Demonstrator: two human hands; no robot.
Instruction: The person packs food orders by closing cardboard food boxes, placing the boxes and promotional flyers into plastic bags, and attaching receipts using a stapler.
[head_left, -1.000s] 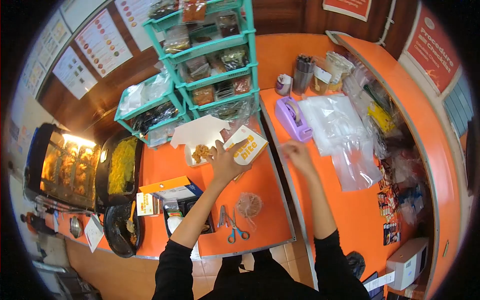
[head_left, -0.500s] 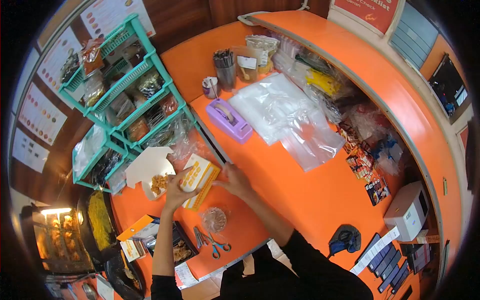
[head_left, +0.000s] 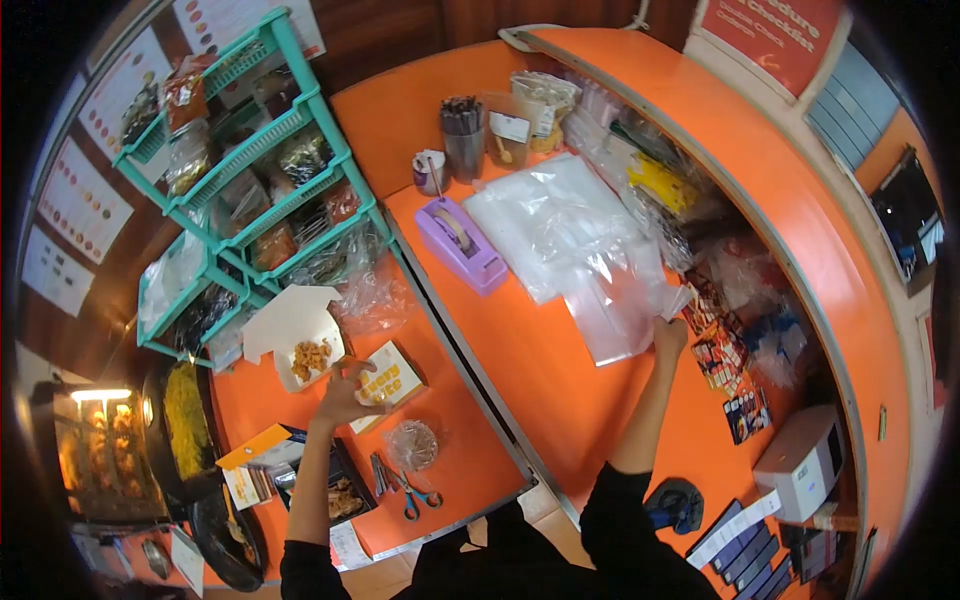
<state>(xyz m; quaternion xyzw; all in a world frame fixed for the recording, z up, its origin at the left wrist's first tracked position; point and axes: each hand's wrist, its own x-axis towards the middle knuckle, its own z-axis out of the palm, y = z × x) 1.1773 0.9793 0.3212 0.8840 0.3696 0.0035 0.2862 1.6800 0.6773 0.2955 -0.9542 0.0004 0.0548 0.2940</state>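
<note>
R hand (head_left: 671, 338) pinches, as far as I can see, the R corner of a clear plastic bag (head_left: 612, 322) on the R counter (head_left: 560, 430); corner grip prob. suits thin, slippery film. L hand (head_left: 345, 396) is spread at the L edge of the closed printed box (head_left: 402, 374) on the L counter (head_left: 475, 455), maybe steadying it; can't tell how firmly. Open box (head_left: 283, 326) w/ fried pieces (head_left: 311, 359) is just beyond, prob. kept close for easy reach. Scissors (head_left: 409, 489) and round clear packet (head_left: 412, 446) lie nearer the body. Vs. 0.5 s ago: R hand's moved from box to bag; box now sits flatter.
</note>
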